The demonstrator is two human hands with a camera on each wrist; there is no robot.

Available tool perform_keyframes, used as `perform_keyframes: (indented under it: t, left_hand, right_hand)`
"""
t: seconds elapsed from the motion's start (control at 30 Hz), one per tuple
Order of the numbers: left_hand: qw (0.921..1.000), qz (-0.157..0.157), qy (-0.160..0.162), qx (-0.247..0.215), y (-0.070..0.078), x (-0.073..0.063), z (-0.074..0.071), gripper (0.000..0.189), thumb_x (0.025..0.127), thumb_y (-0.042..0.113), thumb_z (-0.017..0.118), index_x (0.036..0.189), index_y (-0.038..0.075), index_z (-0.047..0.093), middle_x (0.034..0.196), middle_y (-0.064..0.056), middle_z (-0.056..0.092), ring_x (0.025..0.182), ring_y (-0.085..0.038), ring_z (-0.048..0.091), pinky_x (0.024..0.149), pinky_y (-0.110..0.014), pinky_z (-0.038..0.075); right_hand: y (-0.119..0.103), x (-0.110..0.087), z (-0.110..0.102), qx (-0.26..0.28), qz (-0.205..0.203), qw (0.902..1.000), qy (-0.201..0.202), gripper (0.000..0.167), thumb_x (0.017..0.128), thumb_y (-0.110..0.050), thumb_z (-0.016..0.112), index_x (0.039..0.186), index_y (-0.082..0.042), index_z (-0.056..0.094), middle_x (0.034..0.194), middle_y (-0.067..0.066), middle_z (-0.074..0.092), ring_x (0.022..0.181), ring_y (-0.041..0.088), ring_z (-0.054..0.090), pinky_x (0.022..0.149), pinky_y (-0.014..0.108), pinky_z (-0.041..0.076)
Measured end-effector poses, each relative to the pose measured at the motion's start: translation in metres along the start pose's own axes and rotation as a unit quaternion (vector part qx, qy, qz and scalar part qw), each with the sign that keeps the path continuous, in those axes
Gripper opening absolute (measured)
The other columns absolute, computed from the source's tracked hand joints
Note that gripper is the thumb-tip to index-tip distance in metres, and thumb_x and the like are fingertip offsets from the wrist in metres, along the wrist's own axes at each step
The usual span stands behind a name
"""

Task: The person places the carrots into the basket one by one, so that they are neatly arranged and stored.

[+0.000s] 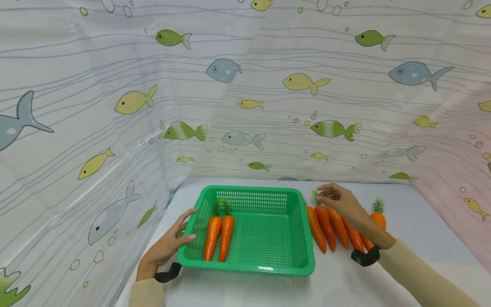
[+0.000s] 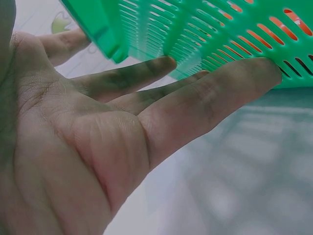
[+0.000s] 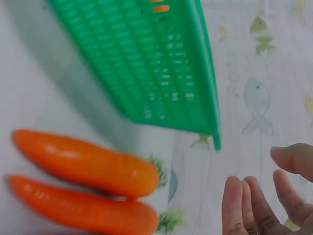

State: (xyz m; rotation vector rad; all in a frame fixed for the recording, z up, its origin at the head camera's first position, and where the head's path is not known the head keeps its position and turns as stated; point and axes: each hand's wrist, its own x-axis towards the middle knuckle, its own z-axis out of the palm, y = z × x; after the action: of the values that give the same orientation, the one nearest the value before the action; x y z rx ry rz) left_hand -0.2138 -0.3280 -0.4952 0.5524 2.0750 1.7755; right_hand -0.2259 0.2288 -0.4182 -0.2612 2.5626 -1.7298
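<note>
A green plastic basket point(image 1: 261, 238) with slotted walls stands on the table. Two orange carrots point(image 1: 227, 236) with leafy green tops lie side by side at its left. My left hand point(image 1: 170, 243) is at the basket's left side; in the left wrist view its extended fingers point(image 2: 210, 98) touch the outside of the slotted wall. To the basket's right lies a row of several carrots point(image 1: 323, 228). Over their leafy ends hovers my right hand point(image 1: 343, 207), fingers loosely bent and holding nothing. Two carrots point(image 3: 88, 164) show beside the basket in the right wrist view, apart from that hand.
A white table point(image 1: 406, 238) extends past the carrot row on the right. Behind and to the left hangs a white sheet point(image 1: 268, 111) printed with fish and wavy lines. Dark devices point(image 1: 366, 256) are strapped to both wrists.
</note>
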Motion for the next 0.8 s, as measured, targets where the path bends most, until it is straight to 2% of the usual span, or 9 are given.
perform_keyframes:
  t: [0.07,0.17,0.3,0.4,0.47,0.57,0.7,0.8]
  left_hand:
    - [1.0000,0.001,-0.001,0.000,0.001,0.000,0.000,0.077,0.105,0.009,0.054,0.165,0.031,0.012,0.167,-0.022,0.001,0.151,-0.052,0.002,0.106,-0.072,0.031]
    - [1.0000,0.000,-0.003,-0.002,0.002,0.000,0.000,0.077,0.105,0.008,0.053,0.165,0.031,0.011,0.167,-0.022,0.001,0.151,-0.052,0.002,0.106,-0.073,0.031]
    - [1.0000,-0.003,-0.001,-0.004,0.000,0.000,0.000,0.077,0.105,0.009,0.054,0.165,0.032,0.011,0.168,-0.022,0.000,0.151,-0.052,0.001,0.106,-0.073,0.030]
    - [1.0000,-0.004,0.005,-0.004,0.000,-0.001,0.002,0.077,0.104,0.009,0.055,0.165,0.031,0.012,0.167,-0.022,0.002,0.151,-0.051,0.005,0.106,-0.071,0.032]
    - [0.9999,-0.005,0.007,-0.005,0.000,-0.001,0.003,0.077,0.104,0.010,0.055,0.165,0.031,0.013,0.167,-0.023,0.004,0.150,-0.051,0.008,0.106,-0.069,0.033]
    - [0.9999,-0.005,0.008,-0.011,0.001,0.000,0.003,0.077,0.104,0.009,0.055,0.165,0.031,0.013,0.165,-0.026,0.011,0.148,-0.051,0.016,0.104,-0.063,0.037]
    - [0.9999,-0.004,0.005,-0.011,-0.001,0.001,0.001,0.077,0.104,0.009,0.055,0.165,0.031,0.013,0.165,-0.027,0.012,0.147,-0.052,0.017,0.103,-0.061,0.039]
    - [0.9999,-0.002,0.003,-0.011,-0.001,0.001,0.000,0.077,0.104,0.008,0.054,0.165,0.031,0.013,0.164,-0.027,0.013,0.146,-0.053,0.019,0.103,-0.061,0.040]
  right_hand:
    - [0.008,-0.005,-0.008,-0.016,0.013,0.9997,0.013,0.050,0.102,-0.031,0.067,0.141,-0.003,0.053,0.132,0.023,0.060,0.105,0.022,0.065,0.089,0.039,0.057]
    - [0.023,-0.012,-0.018,-0.031,0.028,0.9985,0.034,0.052,0.102,-0.032,0.066,0.143,-0.003,0.053,0.134,0.024,0.059,0.110,0.032,0.065,0.091,0.046,0.056]
    - [0.043,-0.021,-0.029,-0.037,0.050,0.9967,0.053,0.056,0.103,-0.034,0.066,0.145,-0.001,0.049,0.135,0.026,0.057,0.115,0.041,0.062,0.092,0.048,0.056]
    - [0.055,-0.030,-0.038,-0.060,0.060,0.9946,0.059,0.060,0.103,-0.038,0.064,0.146,0.000,0.047,0.136,0.027,0.056,0.115,0.042,0.062,0.094,0.050,0.054]
    - [0.062,-0.035,-0.045,-0.069,0.064,0.9934,0.065,0.061,0.104,-0.038,0.063,0.147,0.001,0.046,0.138,0.028,0.055,0.116,0.043,0.062,0.094,0.048,0.055]
    - [0.074,-0.043,-0.056,-0.084,0.071,0.9907,0.080,0.062,0.104,-0.040,0.062,0.148,0.002,0.046,0.139,0.030,0.053,0.116,0.043,0.061,0.087,0.038,0.058]
    - [0.088,-0.051,-0.070,-0.092,0.090,0.9862,0.104,0.064,0.105,-0.040,0.060,0.149,0.004,0.043,0.139,0.034,0.051,0.113,0.044,0.062,0.082,0.031,0.059]
    - [0.096,-0.055,-0.078,-0.100,0.095,0.9831,0.121,0.064,0.105,-0.039,0.060,0.148,0.005,0.043,0.137,0.035,0.051,0.108,0.037,0.065,0.079,0.028,0.059]
